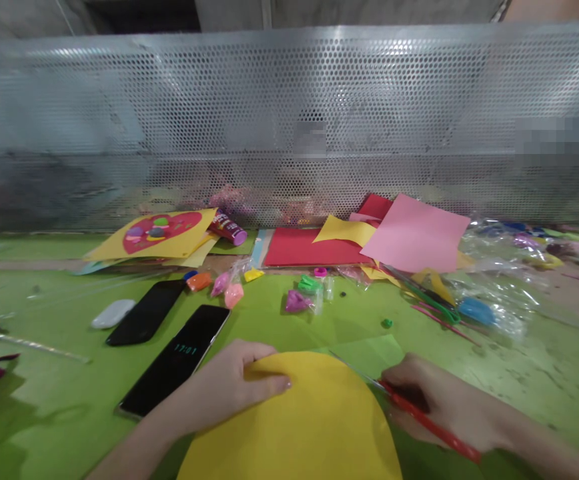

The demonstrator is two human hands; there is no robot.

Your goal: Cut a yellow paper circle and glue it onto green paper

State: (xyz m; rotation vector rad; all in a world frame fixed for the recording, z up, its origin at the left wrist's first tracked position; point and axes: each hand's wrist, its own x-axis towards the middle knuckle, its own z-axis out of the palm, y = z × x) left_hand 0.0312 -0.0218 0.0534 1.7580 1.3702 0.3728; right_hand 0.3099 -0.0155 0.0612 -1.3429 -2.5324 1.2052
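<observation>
My left hand [232, 387] pinches the left top edge of a rounded yellow paper sheet [309, 427] lying on the green table [59, 400]. My right hand [439, 400] is closed round red-handled scissors [429, 423] whose thin blade tip touches the yellow paper's right edge. A light green sheet [369, 353] lies just behind the yellow paper, between my hands.
Two black phones [177, 360] [144, 312] lie left of my left hand, with a white oval object [113, 313] beside them. Coloured paper sheets [412, 233], a heart card [159, 233], a glue stick [228, 229], small plastic pieces and clear bags [494, 300] spread along a perforated metal wall [289, 120].
</observation>
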